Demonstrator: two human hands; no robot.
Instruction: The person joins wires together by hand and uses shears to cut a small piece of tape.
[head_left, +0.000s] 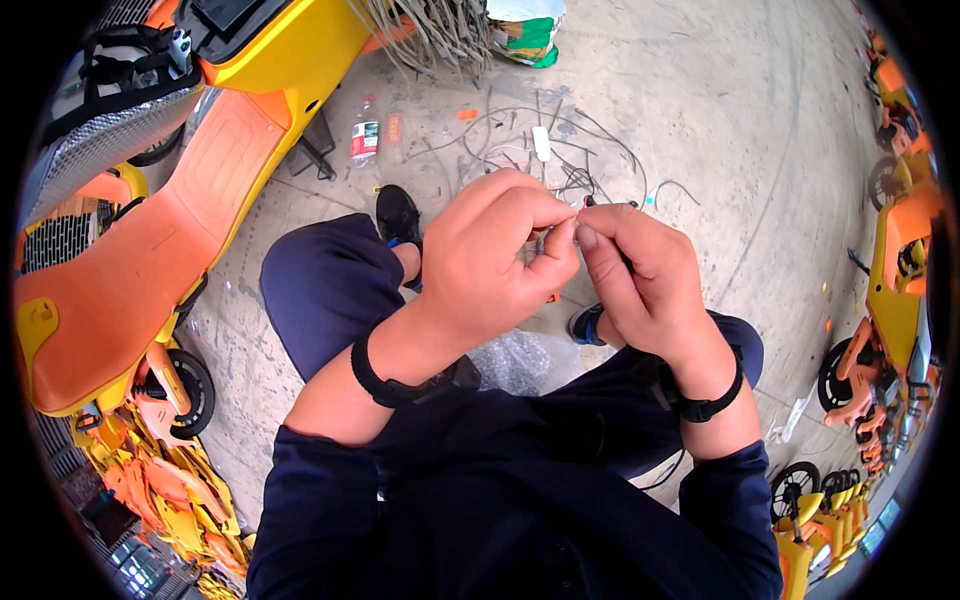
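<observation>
My left hand [495, 245] and my right hand [645, 275] meet in front of me, above the floor. Each is closed in a pinch, thumb against forefinger, and the fingertips nearly touch. A tiny reddish bit shows where they come together, too small to name. Something dark shows at the inner side of my right hand, mostly hidden by the fingers. Just beyond the hands, loose dark cables [620, 148] lie tangled on the floor, with a white oblong piece [541, 144] among them.
Clear bubble wrap [525, 362] lies between my legs. A clear bottle [365, 132] with a red-and-white label stands or lies ahead, near a bundle of grey cables [435, 35] and a green-and-white bag [526, 38]. A yellow-and-orange scooter [225, 150] is close on my left; more vehicles [900, 270] line the right.
</observation>
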